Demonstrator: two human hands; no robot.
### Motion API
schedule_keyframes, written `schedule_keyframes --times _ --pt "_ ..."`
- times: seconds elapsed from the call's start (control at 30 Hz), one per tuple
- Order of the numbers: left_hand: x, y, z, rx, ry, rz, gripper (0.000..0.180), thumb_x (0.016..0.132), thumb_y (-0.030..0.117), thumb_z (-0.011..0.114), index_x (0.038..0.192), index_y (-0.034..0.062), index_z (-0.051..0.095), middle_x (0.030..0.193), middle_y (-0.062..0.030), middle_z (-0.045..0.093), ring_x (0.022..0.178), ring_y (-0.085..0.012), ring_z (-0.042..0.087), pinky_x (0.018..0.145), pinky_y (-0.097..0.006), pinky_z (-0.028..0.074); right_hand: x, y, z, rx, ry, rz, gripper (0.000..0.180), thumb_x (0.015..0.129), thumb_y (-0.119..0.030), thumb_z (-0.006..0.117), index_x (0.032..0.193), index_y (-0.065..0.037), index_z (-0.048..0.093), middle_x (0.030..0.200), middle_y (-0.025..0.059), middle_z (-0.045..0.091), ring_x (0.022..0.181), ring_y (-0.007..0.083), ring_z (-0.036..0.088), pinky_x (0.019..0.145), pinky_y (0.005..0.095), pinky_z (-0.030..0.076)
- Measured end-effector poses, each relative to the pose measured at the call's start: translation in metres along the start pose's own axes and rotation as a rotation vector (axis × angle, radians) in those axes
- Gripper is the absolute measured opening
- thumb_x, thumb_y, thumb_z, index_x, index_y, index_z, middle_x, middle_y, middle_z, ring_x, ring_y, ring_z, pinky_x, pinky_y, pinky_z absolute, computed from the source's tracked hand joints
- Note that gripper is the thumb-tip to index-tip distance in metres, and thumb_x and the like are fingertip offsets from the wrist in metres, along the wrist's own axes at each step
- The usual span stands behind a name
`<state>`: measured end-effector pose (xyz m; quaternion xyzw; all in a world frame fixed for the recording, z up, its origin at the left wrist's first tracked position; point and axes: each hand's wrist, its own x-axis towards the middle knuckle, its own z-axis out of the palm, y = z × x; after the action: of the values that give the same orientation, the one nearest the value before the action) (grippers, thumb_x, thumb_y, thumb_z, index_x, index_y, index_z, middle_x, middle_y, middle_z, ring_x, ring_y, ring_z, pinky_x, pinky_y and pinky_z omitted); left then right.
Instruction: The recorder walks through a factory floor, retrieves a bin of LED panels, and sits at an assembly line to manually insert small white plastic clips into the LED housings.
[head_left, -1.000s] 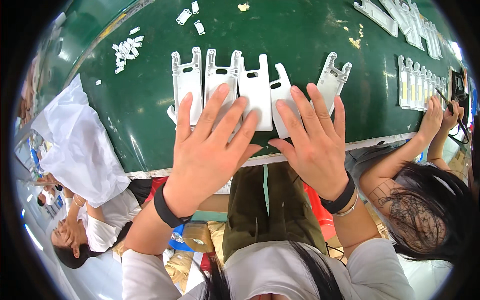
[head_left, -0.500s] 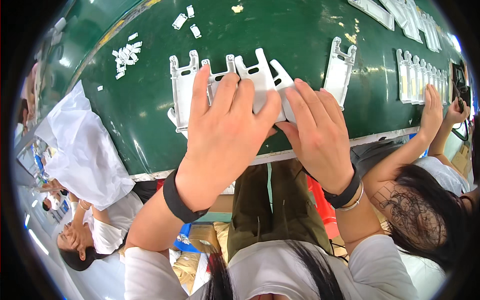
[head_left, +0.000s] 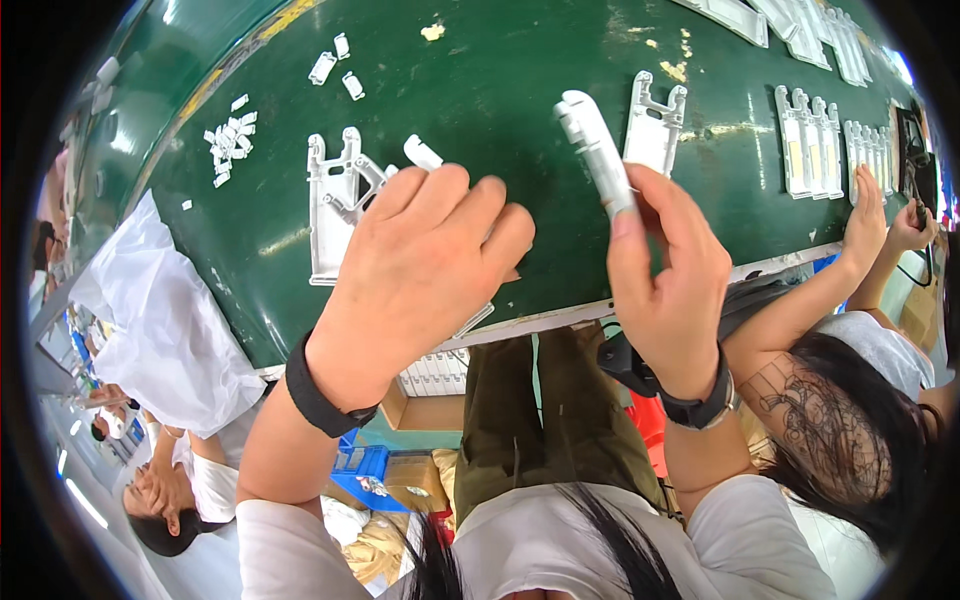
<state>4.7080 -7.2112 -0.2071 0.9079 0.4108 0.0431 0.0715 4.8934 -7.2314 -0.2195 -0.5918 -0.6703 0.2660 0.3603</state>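
My right hand (head_left: 672, 265) pinches a white plastic casing (head_left: 594, 145) between thumb and fingers, lifted off the table and turned nearly edge-on. My left hand (head_left: 430, 265) is closed, knuckles up, over more white casings at the table's near side. One tilted casing (head_left: 358, 190) shows beside its fingers, and the rounded end of another (head_left: 422, 152) sticks out above them; the palm hides how they are gripped. Partly under these lies a flat casing (head_left: 330, 240) with pronged end. A further pronged casing (head_left: 655, 125) rests beyond my right hand.
Small white parts (head_left: 232, 142) lie piled at the left of the green table (head_left: 480, 70), with several more behind. Rows of casings (head_left: 808, 145) stand at the right near a co-worker's hand (head_left: 865, 225). A white plastic sheet (head_left: 165, 310) drapes at the left edge.
My right hand has picked up a casing and swung it upright, away from the others. My left hand has moved left and curled its fingers; the casings under it have shifted and tilted.
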Motion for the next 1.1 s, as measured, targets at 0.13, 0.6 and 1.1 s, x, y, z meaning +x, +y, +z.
schedule_keyframes --times 0.13,0.6,1.1 --pt "0.001 0.002 0.002 -0.040 0.058 0.097 0.028 0.058 0.015 0.068 0.083 0.0084 0.058 0.082 -0.0012 0.051 0.074 -0.0172 0.050 0.067 -0.030 0.043 0.001 0.003 0.010 0.146 0.014 0.265 0.029 0.080 -0.002 0.052 0.109 0.001 0.052 0.083 0.0163 0.063 0.065 0.0246 0.063 0.061 0.0302 0.050" --pt "-0.021 0.022 0.026 -0.135 0.120 0.070 0.022 0.061 0.006 0.060 0.082 0.0025 0.059 0.084 -0.0048 0.053 0.079 -0.0194 0.054 0.077 -0.033 0.048 -0.013 0.030 -0.026 -0.506 -0.185 -0.249 0.032 0.067 -0.002 0.065 0.098 -0.003 0.059 0.108 0.0107 0.056 0.097 0.0310 0.053 0.084 0.0385 0.042" --pt "-0.082 0.015 0.005 -0.161 0.412 -0.381 0.031 0.060 0.012 0.072 0.089 0.0079 0.062 0.087 -0.0035 0.055 0.076 -0.0237 0.052 0.066 -0.034 0.041 -0.022 -0.024 -0.003 -0.195 -0.336 -0.416 0.028 0.063 -0.006 0.066 0.091 -0.006 0.061 0.100 0.0110 0.057 0.089 0.0279 0.055 0.077 0.0371 0.043"
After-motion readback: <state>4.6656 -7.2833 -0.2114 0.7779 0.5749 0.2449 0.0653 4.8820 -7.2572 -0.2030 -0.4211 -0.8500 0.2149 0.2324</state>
